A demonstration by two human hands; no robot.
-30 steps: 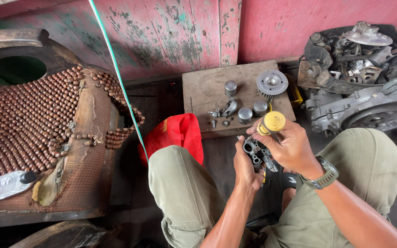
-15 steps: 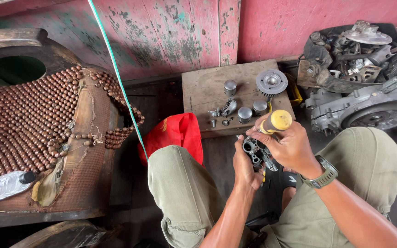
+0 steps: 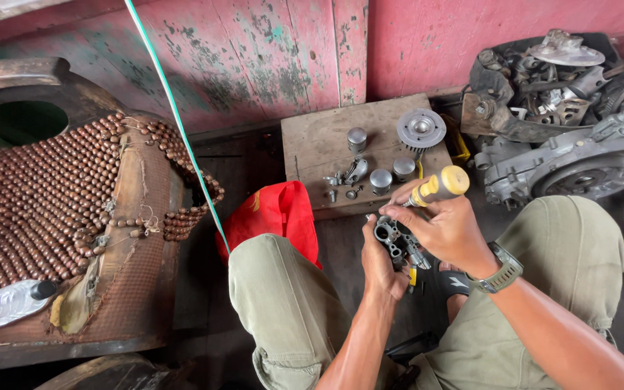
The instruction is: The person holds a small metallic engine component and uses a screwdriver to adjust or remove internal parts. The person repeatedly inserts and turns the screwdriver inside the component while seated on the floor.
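A small grey metal part (image 3: 396,242), cast and full of ports, is held between the knees, low over the floor. It is judged rigid, fairly light, hard-edged, and likely oily, so slippery. Best hold is judged to be around the solid outer body, not the thin protruding bits.

The left hand (image 3: 378,261) is wrapped around the part's left side from below, fingers closed on it and thumb up along the edge. The part sits in that palm, touching it, tilted towards the camera.

The right hand (image 3: 442,230) is closed around a screwdriver (image 3: 438,186) with a yellow handle; thumb and fingers are pinched low on the handle near the shaft. The tip cannot be seen; it is hidden behind the fingers, apparently at the part's top. The right hand lies just above and to the right of the part, touching or nearly so. A watch (image 3: 501,269) is worn on that wrist.

Nearby: a wooden board (image 3: 312,144) carries small metal caps (image 3: 380,179), a toothed round piece (image 3: 420,130) and loose bolts. A red cloth (image 3: 276,213) lies beside the left knee. An engine block (image 3: 572,159) is well apart, at right. A beaded seat cover (image 3: 30,209) is at left.
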